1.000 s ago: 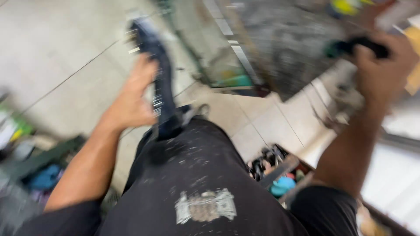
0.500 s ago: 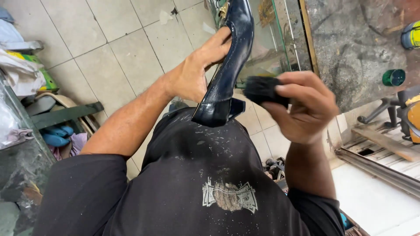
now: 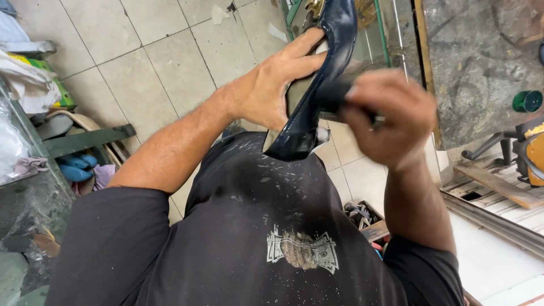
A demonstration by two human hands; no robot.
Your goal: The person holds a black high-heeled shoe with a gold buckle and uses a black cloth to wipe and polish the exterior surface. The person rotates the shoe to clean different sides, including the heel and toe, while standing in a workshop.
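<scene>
A glossy dark blue shoe stands almost upright above my lap, one end resting on my black apron. My left hand grips the shoe from the left, fingers spread along its sole side. My right hand is closed around a small dark object, pressed against the right side of the shoe. What the dark object is cannot be told; my fingers hide most of it.
A grey stone worktop with a green cup lies at the right. A glass case stands behind the shoe. Shoes and bags pile up at the left. A box of small tools sits on the tiled floor.
My right hand came in from the far right with the dark object and now presses it on the shoe. My left hand has kept hold of the shoe, now held steadier and more upright.
</scene>
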